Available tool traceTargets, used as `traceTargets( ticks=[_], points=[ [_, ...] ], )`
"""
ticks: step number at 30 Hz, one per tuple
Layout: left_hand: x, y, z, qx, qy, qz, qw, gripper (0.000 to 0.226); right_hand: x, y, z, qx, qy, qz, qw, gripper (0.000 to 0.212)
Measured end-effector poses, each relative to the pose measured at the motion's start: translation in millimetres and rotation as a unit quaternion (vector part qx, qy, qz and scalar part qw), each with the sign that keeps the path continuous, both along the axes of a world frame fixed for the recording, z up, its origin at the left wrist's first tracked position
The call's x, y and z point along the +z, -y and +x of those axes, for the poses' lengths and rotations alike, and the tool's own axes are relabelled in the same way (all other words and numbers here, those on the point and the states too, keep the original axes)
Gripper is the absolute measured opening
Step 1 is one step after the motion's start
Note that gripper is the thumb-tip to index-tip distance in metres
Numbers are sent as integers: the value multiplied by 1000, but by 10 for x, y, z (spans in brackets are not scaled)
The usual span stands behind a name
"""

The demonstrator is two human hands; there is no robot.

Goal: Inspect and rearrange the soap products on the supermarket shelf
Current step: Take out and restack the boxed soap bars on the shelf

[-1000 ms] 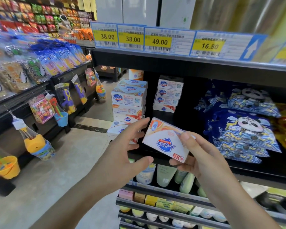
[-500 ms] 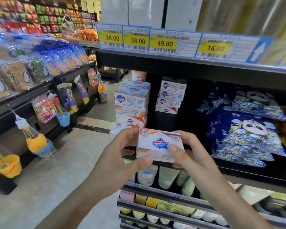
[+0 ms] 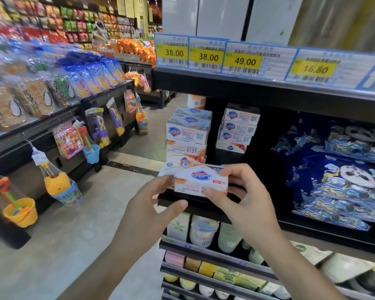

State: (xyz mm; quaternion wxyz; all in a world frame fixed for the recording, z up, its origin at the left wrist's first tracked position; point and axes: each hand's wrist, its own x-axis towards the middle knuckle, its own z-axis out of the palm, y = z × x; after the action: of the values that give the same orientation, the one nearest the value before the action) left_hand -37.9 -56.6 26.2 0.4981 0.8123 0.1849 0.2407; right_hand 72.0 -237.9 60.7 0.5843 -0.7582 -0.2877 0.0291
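Both hands (image 3: 204, 204) hold soap box (image 3: 200, 180) at shelf edge (image 3: 195, 202), logo inverted.

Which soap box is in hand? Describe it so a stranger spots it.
Find the black shelf under the yellow price tags. Before its front left soap stack, both hands pinch one white soap box. It alone is off the stack, logo upside down.

Pretty bright, even store lighting from overhead, no hard shadows on the floor (image 3: 59, 234), though the shelf (image 3: 268, 148) recess beyond the fingertips (image 3: 210, 192) sits in deep shade. Everything far left of the fingers is smeared with motion blur, the snack bags (image 3: 30, 94) worst, and the price tags (image 3: 243, 61) above them look soft. Wide-angle bending curves the edges, and the panel top right has a hazy sheen.
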Motion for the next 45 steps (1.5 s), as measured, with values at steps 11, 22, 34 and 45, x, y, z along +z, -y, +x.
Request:
traceTargets(
  ticks=[11,22,34,45],
  points=[
    [-250,-121,-57,-1,-52,255,966,44,-345,-560,239,-90,60,-14,994,61],
    [-279,29,146,-99,-24,235,967,43,-254,-525,224,-55,45,-40,997,66],
    [-388,120,366,-81,-37,246,965,39,331,-31,1245,-182,127,-282,934,57],
    [-353,88,392,-57,-54,268,960,34,650,-427,1917,-188,164,-359,899,66]
  ],
)
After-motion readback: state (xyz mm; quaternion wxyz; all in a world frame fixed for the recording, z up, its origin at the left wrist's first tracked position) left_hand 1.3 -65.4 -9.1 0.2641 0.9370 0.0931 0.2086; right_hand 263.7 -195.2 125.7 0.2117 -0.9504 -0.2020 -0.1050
